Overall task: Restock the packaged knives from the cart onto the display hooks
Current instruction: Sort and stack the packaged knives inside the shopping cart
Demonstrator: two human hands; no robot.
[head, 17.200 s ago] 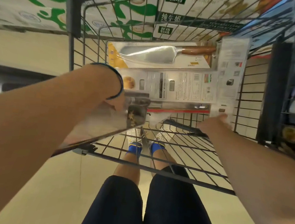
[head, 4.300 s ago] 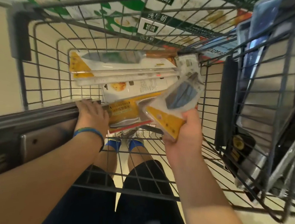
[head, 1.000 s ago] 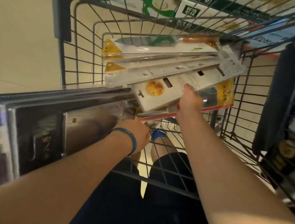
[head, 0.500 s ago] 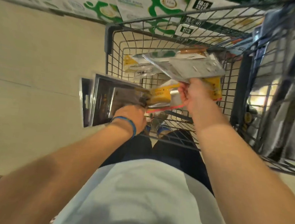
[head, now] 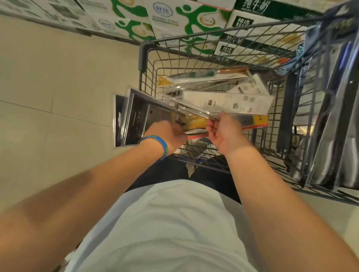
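Observation:
A grey wire cart point(head: 145, 72) stands in front of me with several packaged knives stacked in it; the farthest one point(head: 210, 75) shows a wooden handle. My left hand point(head: 167, 134), with a blue wristband, grips a bundle of dark packaged knives point(head: 141, 119) that juts out over the cart's left rim. My right hand point(head: 224, 133) pinches the near edge of a white-backed knife package point(head: 227, 102), lifted above a yellow package point(head: 260, 121) below it.
Stacked milk cartons point(head: 163, 10) with green print line the far side beyond the cart. Hanging knife packages point(head: 339, 106) on a display fill the right edge. Beige floor tiles point(head: 48, 81) spread to the left. My legs stand below the cart's near end.
My head has risen, so the cart looks smaller and farther. My right hand has lifted the white-backed package clear of the stack. My left hand keeps its hold on the dark bundle.

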